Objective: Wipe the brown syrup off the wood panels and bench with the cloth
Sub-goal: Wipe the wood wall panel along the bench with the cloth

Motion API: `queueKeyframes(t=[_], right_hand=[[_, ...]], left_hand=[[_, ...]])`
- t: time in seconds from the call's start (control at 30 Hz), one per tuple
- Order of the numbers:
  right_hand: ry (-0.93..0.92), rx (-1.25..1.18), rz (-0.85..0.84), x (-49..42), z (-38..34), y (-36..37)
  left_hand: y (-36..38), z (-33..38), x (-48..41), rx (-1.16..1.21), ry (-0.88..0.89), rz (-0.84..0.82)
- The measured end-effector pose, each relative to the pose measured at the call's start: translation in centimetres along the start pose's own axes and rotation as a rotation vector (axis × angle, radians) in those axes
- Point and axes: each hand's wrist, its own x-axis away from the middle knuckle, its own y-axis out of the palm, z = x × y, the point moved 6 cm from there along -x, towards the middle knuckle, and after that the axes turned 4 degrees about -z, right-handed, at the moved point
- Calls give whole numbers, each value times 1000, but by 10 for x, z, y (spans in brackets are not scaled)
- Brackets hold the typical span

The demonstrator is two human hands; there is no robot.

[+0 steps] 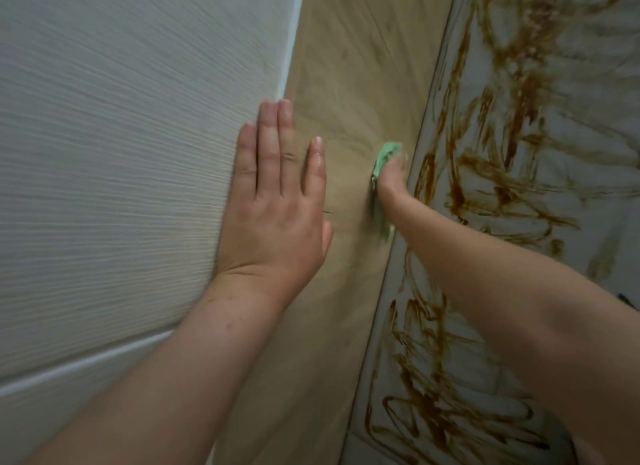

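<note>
Green cloth (382, 159): bunched under the right hand (393, 184) and pressed on the tan wood panel (346, 83), just beside the seam (427, 118) that parts this panel from the smeared surface
Right grip: closed round the cloth, which shows past the fingertips and along the hand's left edge; blur hides the single fingers
Left hand (273, 204): spread flat with straight fingers, lying across the edge where the pale grained panel (121, 152) meets the tan one; it holds nothing and looks to be bracing the body
Brown syrup (457, 187): thick streaks and loops over the pale surface (588, 93) at right, probably the counter; the tan panel carries only faint dull smears
Progress: by this view the tan panel seems nearly clean, while the streaked counter is hardly begun
How the cloth handles: light, soft and limp; it will likely fold and slip under the palm unless kept wadded, so it is best held as a pad, fingers over the top, thumb at the side, a clean face turned down
How the syrup handles: likely sticky, apt to drag into smears and not lift away; a loaded cloth would spread it, so frequent refolding seems wise
Risk: the right forearm (485, 274) reaches over the streaks; whether it touches them cannot be told, but it could pick up syrup and carry it back to the wiped wood
</note>
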Motion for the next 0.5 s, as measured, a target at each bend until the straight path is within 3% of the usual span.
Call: queueKeyframes(t=[0.07, 0.13, 0.2, 0.33, 0.43, 0.5], right_hand=[[-247, 11, 62, 15, -46, -12], [-358, 51, 69, 14, -41, -16], [-230, -21, 76, -3, 10, -19], [300, -270, 278, -13, 136, -27], [336, -171, 36, -5, 155, -9], [353, -139, 3, -7, 133, -11]], left_hand=[[1, 1, 0, 3, 12, 14], [2, 2, 0, -5, 19, 17], [3, 3, -1, -17, 20, 15], [1, 4, -1, -47, 13, 20], [1, 3, 0, -46, 18, 20], [1, 3, 0, -42, 20, 22]])
